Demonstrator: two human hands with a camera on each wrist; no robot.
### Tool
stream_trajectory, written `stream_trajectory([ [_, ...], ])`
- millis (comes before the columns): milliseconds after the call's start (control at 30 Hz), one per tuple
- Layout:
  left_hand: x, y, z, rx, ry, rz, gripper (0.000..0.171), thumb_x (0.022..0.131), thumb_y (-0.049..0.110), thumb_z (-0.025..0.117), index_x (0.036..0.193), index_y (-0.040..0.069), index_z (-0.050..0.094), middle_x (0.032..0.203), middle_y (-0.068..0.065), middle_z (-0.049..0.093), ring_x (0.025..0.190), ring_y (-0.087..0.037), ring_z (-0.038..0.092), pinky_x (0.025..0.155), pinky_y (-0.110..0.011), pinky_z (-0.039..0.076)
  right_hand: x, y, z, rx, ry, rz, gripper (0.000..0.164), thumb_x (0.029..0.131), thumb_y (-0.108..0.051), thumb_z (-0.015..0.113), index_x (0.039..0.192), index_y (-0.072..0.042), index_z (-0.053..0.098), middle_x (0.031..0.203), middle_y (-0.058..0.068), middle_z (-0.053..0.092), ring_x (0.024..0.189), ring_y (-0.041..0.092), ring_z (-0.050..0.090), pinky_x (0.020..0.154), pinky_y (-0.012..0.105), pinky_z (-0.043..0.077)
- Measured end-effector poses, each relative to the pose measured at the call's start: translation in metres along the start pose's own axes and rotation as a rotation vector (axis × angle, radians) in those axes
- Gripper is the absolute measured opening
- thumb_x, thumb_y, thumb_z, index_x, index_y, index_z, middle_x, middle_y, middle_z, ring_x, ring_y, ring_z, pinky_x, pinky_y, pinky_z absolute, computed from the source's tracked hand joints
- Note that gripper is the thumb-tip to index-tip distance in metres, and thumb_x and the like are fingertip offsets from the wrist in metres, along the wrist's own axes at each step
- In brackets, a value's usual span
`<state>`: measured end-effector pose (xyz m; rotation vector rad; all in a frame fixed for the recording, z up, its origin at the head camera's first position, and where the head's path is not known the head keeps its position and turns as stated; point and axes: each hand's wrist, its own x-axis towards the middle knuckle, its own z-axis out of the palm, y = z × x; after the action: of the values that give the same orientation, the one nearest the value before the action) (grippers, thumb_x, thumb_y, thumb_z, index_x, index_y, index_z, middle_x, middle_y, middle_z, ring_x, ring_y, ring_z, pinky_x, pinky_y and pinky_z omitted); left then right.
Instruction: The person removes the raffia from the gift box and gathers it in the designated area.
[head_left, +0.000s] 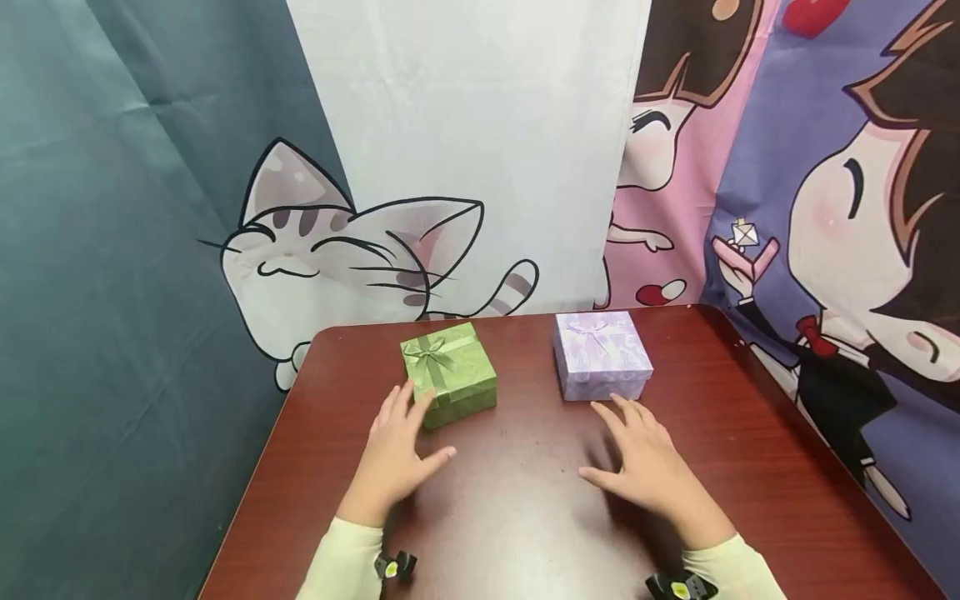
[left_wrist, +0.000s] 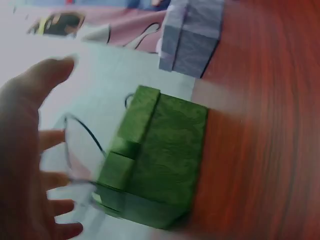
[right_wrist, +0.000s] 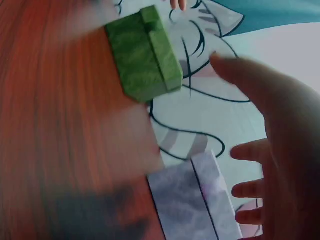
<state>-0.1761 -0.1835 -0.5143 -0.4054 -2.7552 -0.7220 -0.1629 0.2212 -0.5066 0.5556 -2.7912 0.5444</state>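
A green gift box (head_left: 459, 375) with a ribbon bow on its lid stands on the table, left of the middle. To its right stands a lilac gift box (head_left: 603, 354) with a pale bow, its lid on too. My left hand (head_left: 390, 454) is over the table at the near side of the green box, fingers spread and fingertips overlapping its near left corner in the head view. With fingers spread, my right hand (head_left: 641, 458) hovers in front of the lilac box, fingertips close to its near face. In both wrist views, nothing lies in either hand.
The dark red wooden table (head_left: 517, 500) has rounded far corners. Behind it hangs a cloth backdrop with a cartoon cat (head_left: 315, 250) and cartoon people. Small black devices, one being the left wrist camera (head_left: 396, 567), sit on the wrists.
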Motion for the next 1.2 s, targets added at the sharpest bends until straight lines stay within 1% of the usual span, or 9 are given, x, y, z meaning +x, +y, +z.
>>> stream_trajectory([
  [133,0.013,-0.015,0.018,-0.376,0.186,-0.208,0.086,0.091,0.035,0.079,0.162,0.018,0.034,0.168,-0.016,0.026,0.152,-0.043,0.026,0.113,-0.07,0.033,0.025,-0.009,0.01,0.237,0.123,-0.05,0.078,0.082,-0.035,0.088,0.147,-0.009,0.054,0.146,0.019,0.052,0.134,0.041,0.047,0.106,0.065,0.04],
  [233,0.025,-0.018,0.035,-0.657,0.328,-0.336,0.082,0.094,0.023,0.077,0.162,0.011,0.033,0.164,-0.019,0.033,0.15,-0.04,0.034,0.119,-0.058,0.034,0.051,-0.02,0.029,0.435,0.208,-0.089,0.063,0.085,-0.017,0.085,0.141,-0.005,0.06,0.136,0.015,0.061,0.122,0.035,0.058,0.103,0.055,0.048],
  [300,0.032,-0.019,0.045,-0.787,0.389,-0.389,0.078,0.094,0.018,0.077,0.16,0.006,0.036,0.161,-0.023,0.038,0.147,-0.04,0.039,0.119,-0.052,0.036,0.069,-0.028,0.046,0.575,0.224,-0.093,0.055,0.087,-0.01,0.082,0.138,-0.002,0.062,0.132,0.017,0.064,0.117,0.036,0.063,0.1,0.052,0.052],
  [367,0.037,-0.019,0.052,-0.844,0.426,-0.425,0.075,0.094,0.016,0.077,0.157,0.002,0.041,0.158,-0.024,0.042,0.146,-0.039,0.042,0.118,-0.048,0.038,0.087,-0.036,0.066,0.706,0.208,-0.061,0.052,0.09,-0.006,0.079,0.138,0.002,0.061,0.131,0.022,0.065,0.114,0.04,0.065,0.099,0.052,0.054],
  [500,0.037,-0.024,0.061,-0.837,0.439,-0.46,0.068,0.092,0.016,0.079,0.151,0.0,0.05,0.153,-0.025,0.048,0.142,-0.04,0.048,0.115,-0.047,0.042,0.114,-0.051,0.108,0.874,0.11,0.113,0.053,0.097,-0.013,0.074,0.143,0.004,0.056,0.136,0.027,0.063,0.122,0.044,0.063,0.104,0.054,0.051],
  [600,0.032,-0.03,0.062,-0.814,0.426,-0.464,0.066,0.092,0.017,0.081,0.149,0.002,0.053,0.151,-0.026,0.05,0.138,-0.041,0.051,0.113,-0.048,0.044,0.126,-0.061,0.133,0.933,0.042,0.23,0.056,0.099,-0.021,0.072,0.146,0.003,0.054,0.138,0.023,0.064,0.126,0.039,0.063,0.106,0.05,0.05],
  [667,0.029,-0.033,0.062,-0.806,0.422,-0.455,0.065,0.091,0.018,0.082,0.148,0.003,0.055,0.15,-0.025,0.052,0.136,-0.041,0.053,0.111,-0.047,0.046,0.13,-0.067,0.143,0.941,0.036,0.259,0.054,0.1,-0.023,0.071,0.144,0.003,0.056,0.137,0.021,0.065,0.126,0.036,0.063,0.106,0.049,0.05],
  [967,0.038,-0.032,0.058,-0.751,0.404,-0.405,0.062,0.09,0.02,0.083,0.145,0.004,0.059,0.146,-0.021,0.058,0.133,-0.037,0.057,0.108,-0.048,0.049,0.145,-0.084,0.138,0.905,0.195,0.343,0.041,0.096,-0.024,0.076,0.129,0.001,0.071,0.125,0.017,0.072,0.119,0.028,0.066,0.103,0.046,0.053],
  [1200,0.038,-0.031,0.055,-0.765,0.362,-0.433,0.05,0.1,0.022,0.07,0.147,0.007,0.059,0.149,-0.02,0.056,0.131,-0.037,0.059,0.105,-0.053,0.05,0.146,-0.087,0.134,0.938,0.28,0.393,0.033,0.091,-0.019,0.082,0.118,-0.001,0.077,0.118,0.014,0.075,0.114,0.025,0.068,0.098,0.039,0.054],
])
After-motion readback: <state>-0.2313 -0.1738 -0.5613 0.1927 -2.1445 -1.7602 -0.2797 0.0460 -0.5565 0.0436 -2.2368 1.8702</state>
